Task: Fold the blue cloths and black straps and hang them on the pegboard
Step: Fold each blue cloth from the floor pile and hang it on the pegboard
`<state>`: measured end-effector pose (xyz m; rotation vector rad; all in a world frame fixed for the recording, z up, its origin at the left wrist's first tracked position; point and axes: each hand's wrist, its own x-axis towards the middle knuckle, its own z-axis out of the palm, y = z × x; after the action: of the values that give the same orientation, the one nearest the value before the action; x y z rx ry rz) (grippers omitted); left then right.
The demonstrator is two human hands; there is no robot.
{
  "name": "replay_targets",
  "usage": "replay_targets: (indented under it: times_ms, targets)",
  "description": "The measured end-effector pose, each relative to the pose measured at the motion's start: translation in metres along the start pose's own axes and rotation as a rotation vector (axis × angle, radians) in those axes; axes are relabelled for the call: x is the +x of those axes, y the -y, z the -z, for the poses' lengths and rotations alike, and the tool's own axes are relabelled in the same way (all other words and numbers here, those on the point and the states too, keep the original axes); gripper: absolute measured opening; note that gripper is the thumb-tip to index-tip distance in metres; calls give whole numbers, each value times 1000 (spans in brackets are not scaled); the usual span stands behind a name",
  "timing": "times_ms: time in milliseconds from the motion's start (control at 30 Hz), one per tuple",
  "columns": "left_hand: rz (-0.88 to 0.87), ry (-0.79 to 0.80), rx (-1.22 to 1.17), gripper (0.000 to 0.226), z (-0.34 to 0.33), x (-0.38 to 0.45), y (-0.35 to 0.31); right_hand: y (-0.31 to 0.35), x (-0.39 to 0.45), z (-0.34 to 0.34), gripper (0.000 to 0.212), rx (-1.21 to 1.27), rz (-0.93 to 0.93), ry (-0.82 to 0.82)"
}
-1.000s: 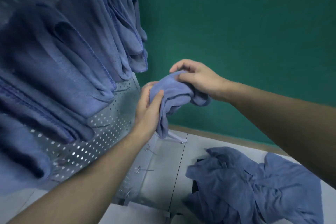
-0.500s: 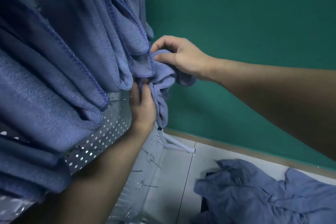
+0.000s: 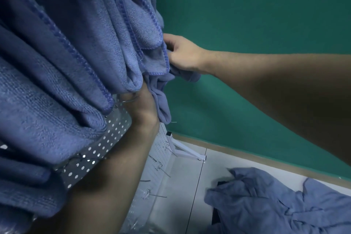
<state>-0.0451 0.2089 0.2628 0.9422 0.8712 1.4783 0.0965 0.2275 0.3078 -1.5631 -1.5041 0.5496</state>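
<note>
- The folded blue cloth [image 3: 161,99] has gone from open air right up against the pegboard [image 3: 106,150], tucked under the hung cloths [image 3: 76,53].
- Right hand [image 3: 182,55] pinches its top edge; left hand [image 3: 140,104] is half hidden behind fabric, grip unclear.
- Hooking looks imminent. More cloths [image 3: 275,201] wait on the tabletop [image 3: 182,186].

Right hand [image 3: 183,54] curled, pinching; left hand [image 3: 141,100] raised, fingers hidden.
</note>
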Motion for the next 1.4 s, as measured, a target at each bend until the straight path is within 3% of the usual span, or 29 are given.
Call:
replay_targets:
  times_ms: [233, 333, 400, 567, 733, 900, 1033, 1133, 1233, 1400]
  targets:
    - [-55, -22, 76, 11, 3, 3, 11, -26, -3, -16, 19, -72, -202, -1]
    - [-83, -24, 137, 11, 2, 8, 14, -30, -19, -13, 12, 6, -159, -46]
    - [-119, -10, 148, 9, 3, 12, 17, -27, -31, -13, 22, 54, -127, -58]
    - [-175, 2, 298, 30, 1, 13, 28, -19, -49, -21, 24, 124, -213, 58]
    - [-195, 74, 384, 46, 5, 10, 41, -11, -60, -26, 35, 119, -145, 104]
    - [-271, 151, 551, 55, 24, 3, 53, -19, -58, -38, 28, 11, -176, 165]
    - [-299, 163, 666, 61, 40, -4, 62, -27, -72, -34, 39, -134, -269, 273]
    - [-135, 238, 766, 59, 52, -22, 66, -38, -93, -21, 54, -289, -380, 321]
    - [202, 341, 882, 56, 61, -53, 62, -44, -125, -2, 64, -357, -475, 401]
    - [589, 690, 1054, 39, 63, -100, 51, -50, -192, 26, 58, -392, -576, 423]
